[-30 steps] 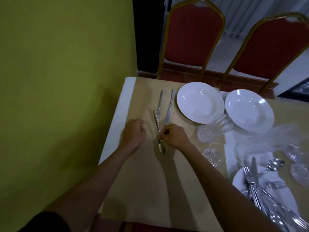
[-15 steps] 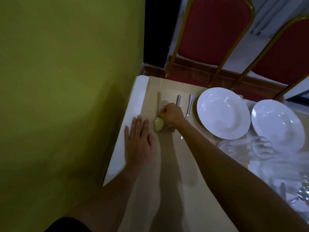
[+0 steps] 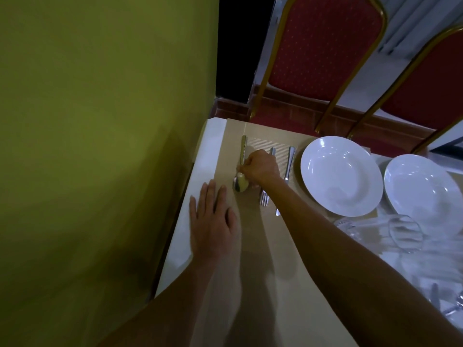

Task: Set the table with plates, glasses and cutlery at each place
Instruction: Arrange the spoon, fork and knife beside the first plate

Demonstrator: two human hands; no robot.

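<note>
My right hand (image 3: 260, 167) pinches the neck of a spoon (image 3: 240, 182) that lies on the beige runner (image 3: 263, 246), handle pointing away from me. Just right of it lie a fork (image 3: 263, 199), partly under my wrist, and a knife (image 3: 286, 171). A white plate (image 3: 342, 176) sits right of the knife, with a second white plate (image 3: 423, 189) beside it. My left hand (image 3: 214, 221) rests flat on the table, fingers straight, left of the spoon bowl. Clear glasses (image 3: 390, 231) lie near my right forearm.
A yellow-green wall (image 3: 100, 146) runs close along the table's left edge (image 3: 198, 186). Two red chairs with gold frames (image 3: 323, 46) stand at the far side. More cutlery (image 3: 451, 309) shows dimly at the right edge.
My right hand carried the spoon away from me and to the left of the fork. My left hand went from curled to lying flat. The view has shifted closer to the wall.
</note>
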